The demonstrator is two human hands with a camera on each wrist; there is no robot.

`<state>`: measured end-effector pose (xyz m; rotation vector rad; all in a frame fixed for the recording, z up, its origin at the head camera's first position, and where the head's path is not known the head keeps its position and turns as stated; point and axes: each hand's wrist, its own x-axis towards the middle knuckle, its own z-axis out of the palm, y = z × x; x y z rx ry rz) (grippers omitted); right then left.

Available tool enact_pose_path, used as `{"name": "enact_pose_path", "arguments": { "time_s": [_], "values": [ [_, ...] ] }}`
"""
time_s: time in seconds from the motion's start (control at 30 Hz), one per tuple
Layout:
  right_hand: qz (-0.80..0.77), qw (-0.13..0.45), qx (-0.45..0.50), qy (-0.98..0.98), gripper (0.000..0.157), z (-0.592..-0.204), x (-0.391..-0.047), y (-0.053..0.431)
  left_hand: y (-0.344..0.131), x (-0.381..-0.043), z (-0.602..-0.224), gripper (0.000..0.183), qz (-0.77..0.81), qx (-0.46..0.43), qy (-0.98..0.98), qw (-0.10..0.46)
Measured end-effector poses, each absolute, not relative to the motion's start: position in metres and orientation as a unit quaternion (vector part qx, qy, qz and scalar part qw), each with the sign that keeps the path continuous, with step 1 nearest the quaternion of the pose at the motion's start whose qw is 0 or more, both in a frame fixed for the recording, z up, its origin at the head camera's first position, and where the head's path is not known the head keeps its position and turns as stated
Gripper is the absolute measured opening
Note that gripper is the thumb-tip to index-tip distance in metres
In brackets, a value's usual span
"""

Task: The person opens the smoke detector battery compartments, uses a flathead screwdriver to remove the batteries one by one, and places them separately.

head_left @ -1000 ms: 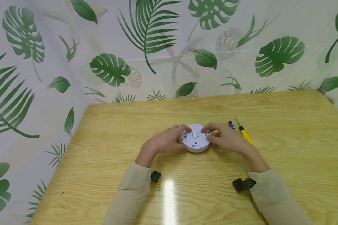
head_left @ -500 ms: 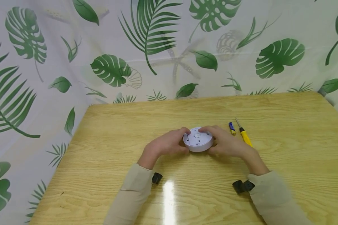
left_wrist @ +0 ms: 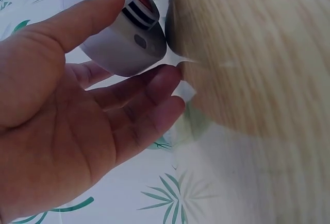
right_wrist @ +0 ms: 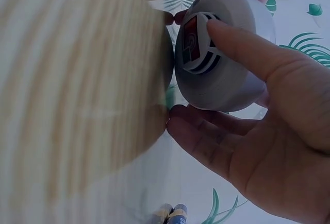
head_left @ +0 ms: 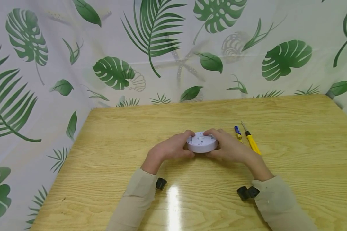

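Observation:
Both hands hold a round white smoke detector point(head_left: 201, 148) low over the wooden table, its flat back facing up. On the left side, my left hand point(head_left: 169, 148) grips the rim, index finger on top and thumb below. My right hand point(head_left: 230, 148) grips the opposite rim in the same way. In the left wrist view the detector point(left_wrist: 116, 46) shows its grey-white underside, with the thumb on the raised, slotted centre. The right wrist view shows the detector's point(right_wrist: 240, 15) dark red window, with the right thumb beside it. Details on the back are too small to read.
Just right of the right hand lie blue-and-gold batteries point(head_left: 237, 131), partly covered by it in the head view. A yellow-handled screwdriver point(head_left: 252, 141) lies beside them. The wooden table point(head_left: 118, 128) meets a leaf-patterned cloth point(head_left: 167, 86) behind. Black cameras point(head_left: 247, 193) sit on both wrists.
The detector has tilted so that its back faces the head camera less and its side more. My right fingers have shifted from the back's edge to round the rim, uncovering more battery.

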<state>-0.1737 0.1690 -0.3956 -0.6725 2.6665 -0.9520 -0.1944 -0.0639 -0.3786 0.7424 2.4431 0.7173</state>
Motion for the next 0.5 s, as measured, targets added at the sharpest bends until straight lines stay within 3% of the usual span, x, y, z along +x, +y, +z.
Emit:
{"name": "enact_pose_path", "arguments": {
  "time_s": [0.5],
  "values": [
    [-0.364, 0.119, -0.235, 0.894, 0.052, -0.3939, -0.1760, 0.1699, -0.0674, -0.1949, -0.3787, 0.053, 0.266, 0.292, 0.889, 0.230]
  ]
}}
